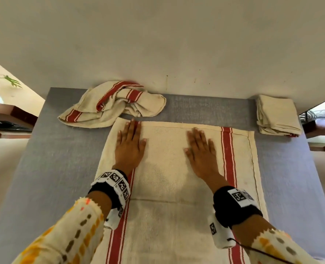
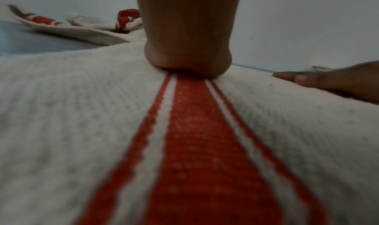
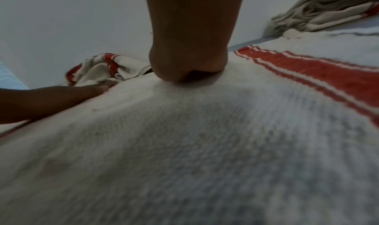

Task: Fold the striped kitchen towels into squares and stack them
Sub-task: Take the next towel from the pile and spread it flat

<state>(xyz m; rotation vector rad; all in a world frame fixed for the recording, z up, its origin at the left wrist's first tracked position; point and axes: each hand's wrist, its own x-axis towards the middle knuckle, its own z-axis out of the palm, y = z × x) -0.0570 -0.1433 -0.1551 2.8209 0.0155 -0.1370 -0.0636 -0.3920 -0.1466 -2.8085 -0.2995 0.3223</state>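
A cream kitchen towel (image 1: 169,168) with red stripes lies spread on the grey table (image 1: 43,159), its near part doubled over. My left hand (image 1: 129,143) presses flat on the towel's left red stripe (image 2: 197,139), fingers straight. To the right, my right hand (image 1: 200,149) lies flat on the towel's middle (image 3: 184,147), just left of the right red stripe (image 3: 328,73). A crumpled striped towel (image 1: 113,103) sits at the back left against the wall. A folded towel stack (image 1: 277,116) rests at the back right corner.
A pale wall (image 1: 167,44) runs directly behind the table. Wooden furniture edges show at the far left (image 1: 9,115) and far right (image 1: 319,130). Bare grey table surface lies on both sides of the spread towel.
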